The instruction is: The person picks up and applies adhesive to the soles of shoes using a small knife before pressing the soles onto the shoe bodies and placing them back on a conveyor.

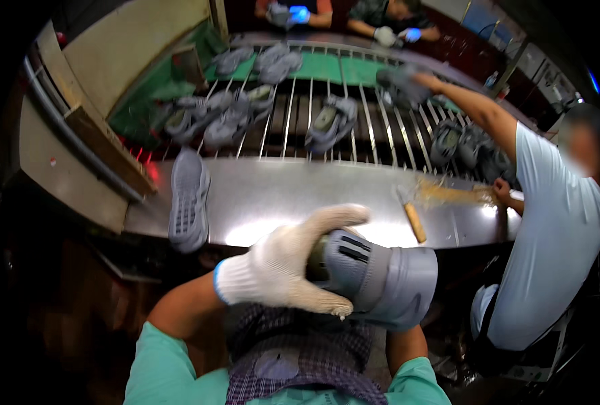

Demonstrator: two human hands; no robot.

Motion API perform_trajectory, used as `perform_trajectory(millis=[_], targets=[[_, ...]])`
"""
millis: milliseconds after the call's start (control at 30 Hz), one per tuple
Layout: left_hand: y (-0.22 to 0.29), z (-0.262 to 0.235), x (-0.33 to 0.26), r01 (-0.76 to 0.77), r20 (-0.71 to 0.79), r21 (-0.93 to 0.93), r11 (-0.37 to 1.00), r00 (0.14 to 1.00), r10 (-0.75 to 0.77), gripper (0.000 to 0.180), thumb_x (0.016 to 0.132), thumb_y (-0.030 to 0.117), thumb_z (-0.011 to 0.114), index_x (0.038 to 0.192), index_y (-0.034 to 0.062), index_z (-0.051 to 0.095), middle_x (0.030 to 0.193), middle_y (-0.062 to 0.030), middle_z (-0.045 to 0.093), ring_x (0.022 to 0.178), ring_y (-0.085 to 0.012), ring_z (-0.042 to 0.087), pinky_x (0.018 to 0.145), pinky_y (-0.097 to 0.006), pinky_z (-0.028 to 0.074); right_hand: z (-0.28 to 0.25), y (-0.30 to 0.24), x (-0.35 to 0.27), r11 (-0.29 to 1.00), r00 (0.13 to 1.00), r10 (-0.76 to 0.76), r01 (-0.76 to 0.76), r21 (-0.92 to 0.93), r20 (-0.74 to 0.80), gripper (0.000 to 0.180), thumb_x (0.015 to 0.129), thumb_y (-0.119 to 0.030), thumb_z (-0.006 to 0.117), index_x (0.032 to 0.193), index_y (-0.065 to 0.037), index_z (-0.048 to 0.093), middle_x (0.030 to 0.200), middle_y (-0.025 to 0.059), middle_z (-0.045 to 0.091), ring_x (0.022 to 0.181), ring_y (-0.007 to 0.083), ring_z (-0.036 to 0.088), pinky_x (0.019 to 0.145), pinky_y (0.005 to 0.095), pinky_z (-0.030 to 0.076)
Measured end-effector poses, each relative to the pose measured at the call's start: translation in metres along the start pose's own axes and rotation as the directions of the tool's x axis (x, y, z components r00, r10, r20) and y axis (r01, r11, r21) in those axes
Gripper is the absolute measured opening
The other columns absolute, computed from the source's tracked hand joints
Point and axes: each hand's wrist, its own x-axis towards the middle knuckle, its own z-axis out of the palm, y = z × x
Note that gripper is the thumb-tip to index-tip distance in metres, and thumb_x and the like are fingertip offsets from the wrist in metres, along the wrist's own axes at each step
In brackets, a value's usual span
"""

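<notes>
My left hand (pixel 286 260), in a white knit glove with a blue cuff edge, wraps round a grey shoe (pixel 371 277) in front of my body. Its fingers lie over the top and its thumb below, near the dark-barred upper. An olive patch shows inside the grip. The shoe's grey sole side faces right. My right forearm (pixel 406 343) rises behind the shoe, which hides the right hand and its fingers. To the left, a single grey shoe sole (pixel 189 202) lies on the metal ledge, its near end over the edge.
Beyond the steel ledge (pixel 279 196), a rack of metal bars (pixel 290 121) carries several grey shoes (pixel 331 123). A wooden-handled tool (pixel 413 219) lies on the ledge. At right a co-worker (pixel 550 223) reaches over the rack; two people work at the far side.
</notes>
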Motion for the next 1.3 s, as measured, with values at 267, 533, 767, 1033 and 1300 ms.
perform_trajectory(millis=[267, 533, 767, 1033, 1300], targets=[[-0.035, -0.018, 0.025, 0.016, -0.562, 0.546, 0.837, 0.748, 0.352, 0.084, 0.074, 0.024, 0.095, 0.141, 0.0084, 0.048, 0.124, -0.0194, 0.067, 0.096, -0.0353, 0.077, 0.083, -0.043, 0.065, 0.104, -0.133, 0.077, -0.599, 0.856, -0.361, 0.09, -0.795, 0.369, 0.052, 0.091, -0.028, 0.077, 0.138, -0.008, 0.065, 0.139, 0.024, 0.061, 0.126, 0.0426, 0.062, 0.106, 0.0508, 0.052], [-0.036, -0.013, 0.051, 0.086, -0.582, 0.583, 0.808, 0.738, 0.341, 0.08, 0.08, 0.032, 0.09, 0.143, 0.0069, 0.047, 0.121, -0.0207, 0.066, 0.091, -0.0368, 0.076, 0.078, -0.043, 0.064, -0.016, -0.148, 0.022, -0.558, 0.758, -0.653, -0.469, -0.684, 0.014, 0.048, 0.098, -0.018, 0.063, 0.145, -0.009, 0.058, 0.109, 0.0187, 0.066, 0.093, 0.0381, 0.067, 0.083, 0.0517, 0.057], [-0.041, -0.011, 0.075, 0.157, -0.526, 0.661, 0.734, 0.795, 0.303, 0.079, 0.08, 0.029, 0.089, 0.143, 0.0045, 0.048, 0.123, -0.0215, 0.066, 0.092, -0.0386, 0.075, 0.077, -0.044, 0.062, 0.197, -0.093, -0.005, -0.198, 0.686, -0.618, 0.337, -0.921, 0.384, 0.06, 0.097, 0.001, 0.063, 0.155, 0.002, 0.047, 0.151, 0.023, 0.056, 0.14, 0.0322, 0.057, 0.118, 0.0415, 0.045], [-0.034, 0.012, 0.069, 0.103, -0.467, 0.744, 0.66, 0.788, 0.403, 0.077, 0.078, 0.021, 0.089, 0.141, 0.0047, 0.049, 0.12, -0.0199, 0.066, 0.088, -0.0362, 0.074, 0.071, -0.043, 0.062, 0.234, -0.073, -0.003, 0.286, 0.841, -0.541, 0.178, -0.942, -0.005, 0.058, 0.102, -0.011, 0.065, 0.154, 0.005, 0.048, 0.149, 0.0219, 0.058, 0.133, 0.0309, 0.06, 0.114, 0.038, 0.045], [-0.045, -0.005, 0.06, 0.008, -0.487, 0.659, 0.752, 0.766, 0.419, 0.076, 0.083, 0.027, 0.087, 0.143, 0.006, 0.046, 0.119, -0.0193, 0.064, 0.088, -0.0373, 0.073, 0.07, -0.045, 0.061, 0.256, -0.066, 0.013, 0.959, 0.97, -0.24, 0.232, -0.166, -0.034, 0.063, 0.102, -0.009, 0.052, 0.163, -0.01, 0.036, 0.086, 0.0011, 0.051, 0.046, 0.0033, 0.034, 0.04, 0.0204, 0.026]])
